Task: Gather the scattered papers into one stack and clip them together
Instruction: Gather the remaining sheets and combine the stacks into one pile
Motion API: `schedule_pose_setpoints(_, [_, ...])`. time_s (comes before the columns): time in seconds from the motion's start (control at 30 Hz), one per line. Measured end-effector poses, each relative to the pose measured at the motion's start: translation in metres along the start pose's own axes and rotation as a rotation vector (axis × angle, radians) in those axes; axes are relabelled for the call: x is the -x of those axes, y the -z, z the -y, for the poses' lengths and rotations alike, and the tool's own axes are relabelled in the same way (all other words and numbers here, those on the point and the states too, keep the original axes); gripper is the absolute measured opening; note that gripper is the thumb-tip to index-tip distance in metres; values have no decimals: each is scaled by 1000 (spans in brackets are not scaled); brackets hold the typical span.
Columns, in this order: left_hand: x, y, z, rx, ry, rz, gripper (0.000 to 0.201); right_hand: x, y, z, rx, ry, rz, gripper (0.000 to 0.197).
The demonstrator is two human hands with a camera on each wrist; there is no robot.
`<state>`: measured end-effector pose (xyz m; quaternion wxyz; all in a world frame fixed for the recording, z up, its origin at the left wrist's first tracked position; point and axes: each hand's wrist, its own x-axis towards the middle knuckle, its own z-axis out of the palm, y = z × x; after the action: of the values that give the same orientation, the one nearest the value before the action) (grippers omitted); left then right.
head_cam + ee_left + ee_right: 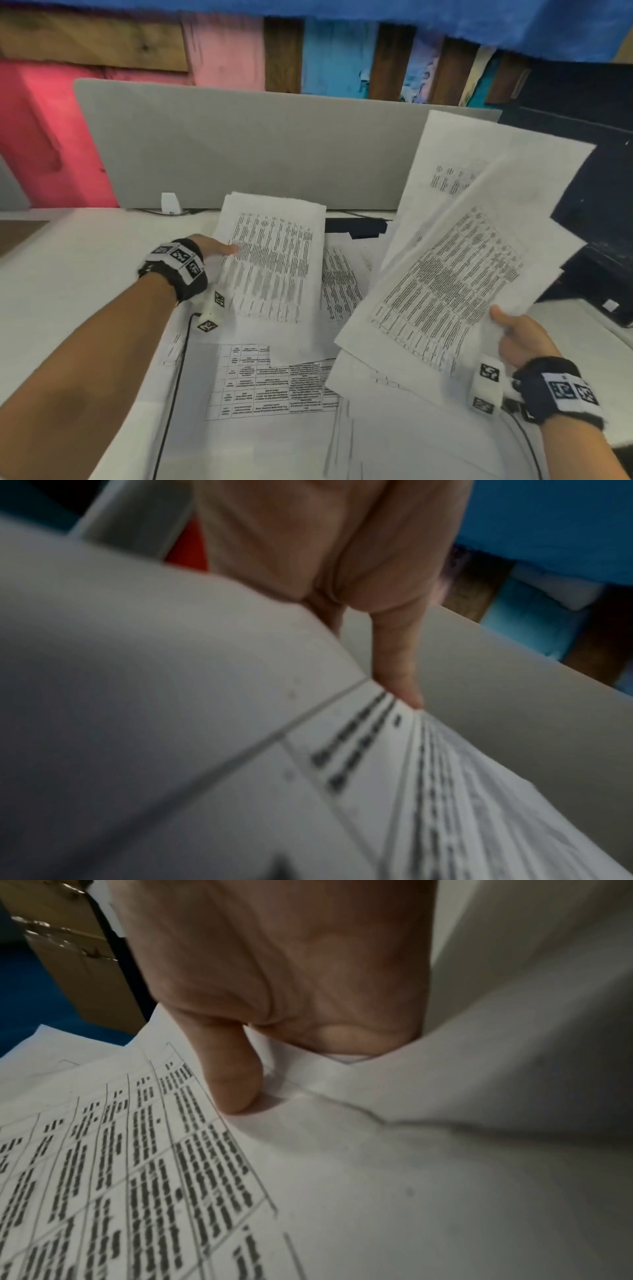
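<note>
Papers are split between two grips at this moment. The right hand [520,339] pinches a fanned bundle [455,260] by its near corner, thumb on the printed face and the other fingers hidden under the sheets (the right wrist view shows the thumb [236,1080] pressed flat beside a crease). The left hand [209,248] pinches a neater sheaf [274,260] at its left edge, thumb on top; how the fingers beneath lie cannot be told.

To do this step well, I would bring the fanned bundle across onto the sheaf, loosen both pinches a little, and tap the long edges on the surface [68,274] so the corners square up before anything is clipped. The fanned sheets look ready to slide apart, so a tilt toward the thumb should help.

Beyond the grips, the bundle spreads up and away from the right thumb, and the sheaf extends to the right of the left thumb. More loose sheets [270,383] lie flat below and between both hands, not yet gathered. No clip is visible.
</note>
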<state>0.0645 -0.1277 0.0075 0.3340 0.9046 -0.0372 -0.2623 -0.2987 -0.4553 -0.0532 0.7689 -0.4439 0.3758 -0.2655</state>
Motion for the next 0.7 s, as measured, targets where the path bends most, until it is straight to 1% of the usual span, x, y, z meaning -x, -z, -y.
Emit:
schedule_pose_setpoints(0.03, [2,-7,0,-6,-6,2,74,-1,0,-2,-9,-10,-9,19])
schedule_pose_setpoints(0.07, [7,-15,-3,-12,-18,8,67,0,-2,-3,-14,-7,18,9])
schedule_pose_setpoints(0.1, [10,-26,-7,-12,-43,19,62,1,-6,-4,-5,4,36,20])
schedule_pose_setpoints(0.13, [12,-38,-13,-21,-68,36,59,-2,-6,-7,31,7,40,46])
schedule_pose_setpoints(0.17, [15,-50,-19,-40,-74,40,58,-2,-10,-7,60,-7,33,56])
schedule_pose_setpoints(0.2, [21,-61,-25,-62,-94,31,57,-2,-14,-7,60,-1,50,40])
schedule_pose_setpoints(0.23, [28,-69,-29,-79,-112,23,54,0,-19,-6,65,-2,74,13])
schedule_pose_setpoints(0.3, [35,-85,-35,-76,-118,11,46,-2,-25,-8,91,-27,83,26])
schedule_pose_setpoints(0.37, [39,-100,-38,-33,-86,20,33,3,-35,-10,144,-12,74,22])
schedule_pose_setpoints(0.4, [41,-104,-38,13,-82,22,36,5,-40,-12,170,-5,76,22])
schedule_pose_setpoints(0.47, [41,-111,-34,79,-82,27,56,6,-51,-15,229,15,58,27])
schedule_pose_setpoints(0.5, [41,-113,-33,98,-80,60,68,5,-57,-16,259,19,55,35])
schedule_pose_setpoints(0.53, [42,-113,-33,112,-101,108,73,4,-64,-17,276,14,51,49])
schedule_pose_setpoints(0.57, [43,-113,-32,160,-136,169,70,3,-69,-18,303,9,63,59])
schedule_pose_setpoints(0.6, [43,-111,-30,230,-155,239,61,2,-76,-18,337,7,50,57])
schedule_pose_setpoints(0.63, [48,-108,-27,324,-161,320,50,-1,-82,-19,372,21,33,49])
schedule_pose_setpoints(0.67, [56,-104,-25,434,-184,382,42,-2,-88,-18,400,25,1,43])
schedule_pose_setpoints(0.7, [61,-102,-22,557,-189,447,37,-4,-94,-18,436,35,-35,41])
